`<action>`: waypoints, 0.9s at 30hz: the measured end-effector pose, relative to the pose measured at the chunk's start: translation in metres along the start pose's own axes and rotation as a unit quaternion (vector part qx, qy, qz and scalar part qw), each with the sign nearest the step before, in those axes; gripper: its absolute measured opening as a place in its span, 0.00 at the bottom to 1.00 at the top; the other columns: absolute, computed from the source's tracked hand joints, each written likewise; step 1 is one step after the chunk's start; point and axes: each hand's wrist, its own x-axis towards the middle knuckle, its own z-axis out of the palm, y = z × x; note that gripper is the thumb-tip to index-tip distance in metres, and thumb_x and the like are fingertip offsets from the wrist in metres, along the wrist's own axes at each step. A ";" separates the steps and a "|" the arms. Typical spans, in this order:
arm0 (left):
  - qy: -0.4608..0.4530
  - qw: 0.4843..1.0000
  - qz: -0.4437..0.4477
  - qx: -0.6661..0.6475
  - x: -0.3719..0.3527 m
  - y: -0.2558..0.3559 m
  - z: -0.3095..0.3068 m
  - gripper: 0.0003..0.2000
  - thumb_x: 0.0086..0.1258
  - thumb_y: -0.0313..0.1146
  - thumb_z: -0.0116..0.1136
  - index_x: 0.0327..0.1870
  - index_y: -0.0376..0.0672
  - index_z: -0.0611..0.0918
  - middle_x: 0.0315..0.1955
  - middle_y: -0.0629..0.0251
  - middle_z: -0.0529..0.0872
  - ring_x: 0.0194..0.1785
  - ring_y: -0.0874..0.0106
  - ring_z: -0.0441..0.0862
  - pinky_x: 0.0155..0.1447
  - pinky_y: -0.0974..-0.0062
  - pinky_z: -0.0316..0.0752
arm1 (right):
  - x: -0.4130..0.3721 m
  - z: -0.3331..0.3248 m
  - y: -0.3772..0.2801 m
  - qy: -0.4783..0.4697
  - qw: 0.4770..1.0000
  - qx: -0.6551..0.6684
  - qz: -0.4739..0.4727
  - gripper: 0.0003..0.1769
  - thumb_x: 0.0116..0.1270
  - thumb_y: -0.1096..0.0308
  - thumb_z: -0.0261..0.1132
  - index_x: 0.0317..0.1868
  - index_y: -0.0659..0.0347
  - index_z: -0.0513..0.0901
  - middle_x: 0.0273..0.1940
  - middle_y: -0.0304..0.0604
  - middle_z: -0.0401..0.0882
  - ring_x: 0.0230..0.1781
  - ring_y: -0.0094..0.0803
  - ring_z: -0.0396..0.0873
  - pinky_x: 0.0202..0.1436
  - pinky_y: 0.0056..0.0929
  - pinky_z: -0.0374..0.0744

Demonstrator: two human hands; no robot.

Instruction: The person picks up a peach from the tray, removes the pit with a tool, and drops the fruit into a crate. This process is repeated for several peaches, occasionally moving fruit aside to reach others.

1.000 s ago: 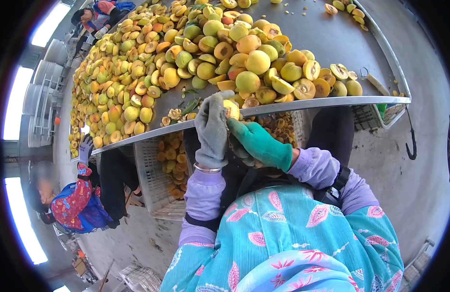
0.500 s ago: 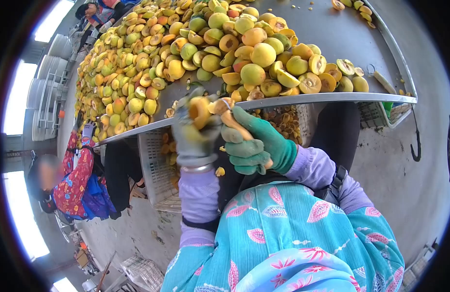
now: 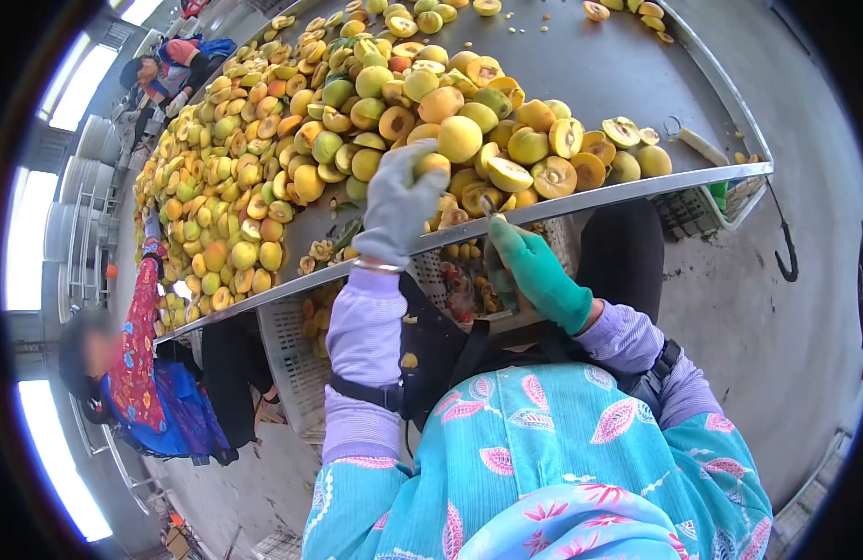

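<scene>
In a grey glove, my left hand (image 3: 400, 207) reaches over the table's front edge, its fingers curled round a yellow peach half (image 3: 433, 166) at the pile. My right hand (image 3: 542, 275), in a green glove, is closed on a pitting tool just in front of the metal rim. Only the tool's metal tip (image 3: 488, 205) shows above the fingers; its handle is hidden. A large heap of halved yellow peaches (image 3: 555, 177) lies on the metal table (image 3: 581, 56), cut faces and skins showing. Small scraps (image 3: 320, 252) lie near the rim by my left wrist.
Another loop-ended tool (image 3: 702, 147) rests at the table's right corner. Below the table stand a white crate (image 3: 292, 364) and one with peach pieces; another crate (image 3: 688, 217) is at the right. A co-worker in a red patterned sleeve (image 3: 140, 317) works at the left; another person sits farther back.
My left hand has moved up to the pile from beside the tool, where it held a cut peach. My right hand has lowered slightly and moved right, and the peach flesh is off the tool's tip.
</scene>
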 end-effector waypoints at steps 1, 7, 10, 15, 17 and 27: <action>0.008 0.987 -0.039 -0.157 -0.013 -0.004 -0.012 0.18 0.73 0.35 0.57 0.61 0.38 0.80 0.59 0.56 0.82 0.57 0.59 0.84 0.61 0.67 0.78 | 0.006 0.004 -0.001 0.009 0.996 -0.061 -0.069 0.26 0.78 0.44 0.54 0.38 0.61 0.78 0.23 0.41 0.75 0.20 0.32 0.74 0.24 0.33 0.75; 0.086 0.987 -0.003 -0.132 -0.063 0.026 -0.020 0.13 0.72 0.21 0.57 0.56 0.35 0.78 0.48 0.57 0.88 0.49 0.70 0.87 0.53 0.74 0.82 | 0.036 0.036 -0.007 -0.006 0.911 -0.324 -0.254 0.25 0.77 0.48 0.56 0.45 0.68 0.79 0.36 0.64 0.82 0.40 0.62 0.82 0.40 0.51 0.77; 0.084 0.991 0.027 -0.098 -0.059 0.043 -0.021 0.12 0.73 0.24 0.59 0.55 0.35 0.78 0.47 0.57 0.88 0.48 0.70 0.87 0.53 0.73 0.82 | 0.040 0.035 -0.006 -0.006 0.907 -0.354 -0.228 0.26 0.77 0.48 0.56 0.45 0.67 0.80 0.36 0.63 0.82 0.39 0.60 0.82 0.41 0.51 0.77; 0.114 0.987 -0.008 -0.117 -0.057 0.041 -0.014 0.12 0.68 0.25 0.64 0.51 0.36 0.79 0.42 0.58 0.90 0.44 0.69 0.88 0.49 0.73 0.82 | 0.036 0.037 -0.002 0.007 0.918 -0.324 -0.229 0.27 0.77 0.47 0.56 0.44 0.68 0.79 0.34 0.62 0.82 0.38 0.59 0.83 0.40 0.51 0.77; 0.130 0.967 -0.063 -0.209 -0.060 0.035 -0.010 0.11 0.68 0.28 0.65 0.49 0.37 0.80 0.40 0.59 0.90 0.42 0.69 0.88 0.48 0.73 0.82 | 0.033 0.042 -0.001 -0.002 0.921 -0.326 -0.212 0.27 0.77 0.47 0.56 0.44 0.69 0.79 0.33 0.62 0.82 0.37 0.57 0.83 0.40 0.50 0.78; 0.163 0.943 -0.157 -0.245 -0.063 0.029 -0.016 0.13 0.77 0.39 0.53 0.48 0.36 0.81 0.36 0.63 0.83 0.37 0.72 0.81 0.43 0.73 0.79 | 0.015 0.072 0.000 -0.092 0.989 -0.111 -0.041 0.17 0.80 0.55 0.52 0.39 0.58 0.78 0.18 0.39 0.73 0.12 0.26 0.71 0.12 0.28 0.68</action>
